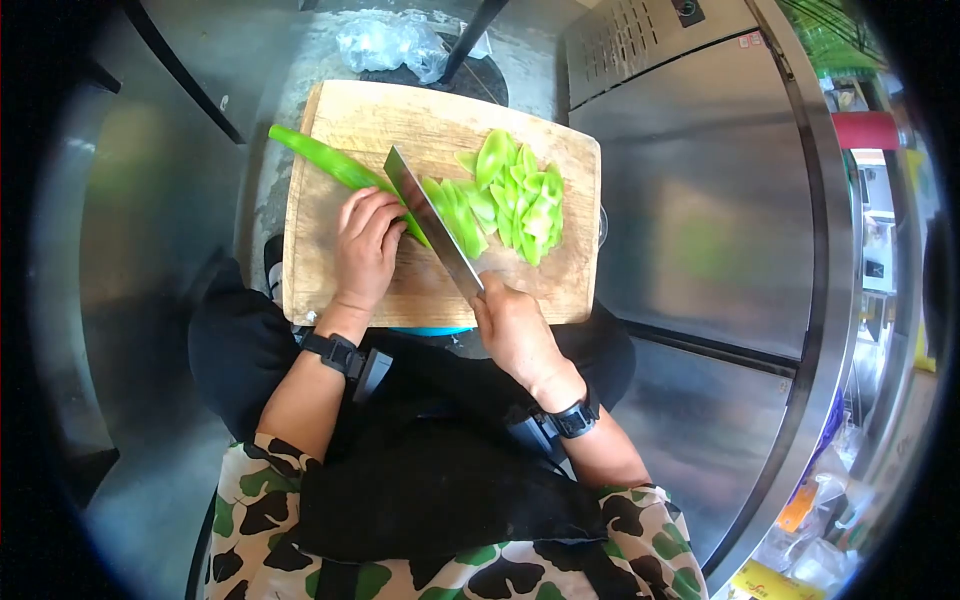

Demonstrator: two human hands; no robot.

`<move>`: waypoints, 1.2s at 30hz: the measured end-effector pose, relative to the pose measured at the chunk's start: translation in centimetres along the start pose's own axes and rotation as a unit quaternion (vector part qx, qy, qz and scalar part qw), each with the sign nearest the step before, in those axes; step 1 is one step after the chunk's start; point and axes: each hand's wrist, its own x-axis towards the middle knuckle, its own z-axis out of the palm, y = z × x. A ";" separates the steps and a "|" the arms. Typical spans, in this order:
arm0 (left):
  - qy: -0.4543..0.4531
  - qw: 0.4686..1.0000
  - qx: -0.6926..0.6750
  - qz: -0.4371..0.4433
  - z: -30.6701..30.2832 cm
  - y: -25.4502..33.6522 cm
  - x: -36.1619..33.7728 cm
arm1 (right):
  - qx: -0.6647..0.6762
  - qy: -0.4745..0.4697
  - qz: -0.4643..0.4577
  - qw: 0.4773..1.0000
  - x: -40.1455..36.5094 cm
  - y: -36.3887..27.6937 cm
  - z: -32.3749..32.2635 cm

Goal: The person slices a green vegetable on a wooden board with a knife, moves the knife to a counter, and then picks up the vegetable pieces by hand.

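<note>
A long green celtuce stem (325, 158) lies slantwise on a wooden cutting board (345, 270), its far end past the board's left edge. My left hand (368, 245) presses on the near part of the stem with bent fingers. In my right hand (515, 325) is the handle of a broad, square-tipped cleaver (432, 218). Its blade stands close to my left fingertips, beside the stem's near end. Right of the blade, thin slanted celtuce slices (520, 195) form a loose pile, and more slices lean along the blade. The cleaver's handle is mostly hidden in my fist.
The board rests over my lap, with something blue (430, 330) showing beneath its near edge. A stainless steel cabinet (700, 200) stands close on the right, and metal panels (150, 300) on the left. Beyond the board, a clear plastic bag (395, 45) lies on the floor.
</note>
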 end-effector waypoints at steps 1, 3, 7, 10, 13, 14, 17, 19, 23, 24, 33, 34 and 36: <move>-0.001 1.000 0.003 -0.001 0.0 0.1 0.0 | 0.000 -0.012 0.009 1.000 0.1 -0.3 -0.2; -0.003 1.000 0.011 -0.002 0.0 0.1 0.0 | 0.000 -0.025 0.016 1.000 0.3 -0.4 -0.2; 0.001 1.000 0.005 -0.006 0.2 -0.1 0.0 | 0.002 -0.035 0.014 0.999 1.2 0.2 0.5; 0.000 1.000 0.003 -0.002 0.1 -0.2 0.0 | -0.002 -0.028 0.017 0.999 2.9 0.6 2.3; -0.003 1.000 0.001 -0.003 0.1 -0.4 0.0 | -0.023 0.008 -0.018 1.000 4.1 1.6 3.1; -0.009 1.000 -0.001 -0.007 -0.1 -0.3 0.0 | -0.030 0.022 -0.034 0.999 4.1 2.0 3.2; -0.012 1.000 0.017 -0.003 -0.7 -0.1 0.5 | 0.100 0.033 0.019 0.994 3.6 3.6 3.4; -0.011 1.000 0.026 -0.001 -1.0 -0.2 0.4 | 0.101 0.028 0.034 0.994 2.7 3.6 2.7; -0.013 1.000 0.012 0.002 -1.0 -1.2 0.6 | 0.083 0.060 -0.025 0.994 1.0 1.9 1.4; -0.008 1.000 0.007 -0.002 -0.9 -1.3 0.6 | 0.062 0.055 -0.027 0.996 0.7 1.5 1.2; -0.004 1.000 0.016 0.003 -0.9 -1.2 0.5 | -0.005 0.012 -0.013 1.000 0.6 -0.1 0.5; -0.003 1.000 0.016 0.003 -0.9 -1.2 0.5 | -0.007 0.008 -0.008 1.000 0.6 -0.4 0.3; -0.002 1.000 0.017 0.005 -0.8 -1.3 0.6 | -0.009 0.000 -0.006 1.000 0.7 -0.5 0.1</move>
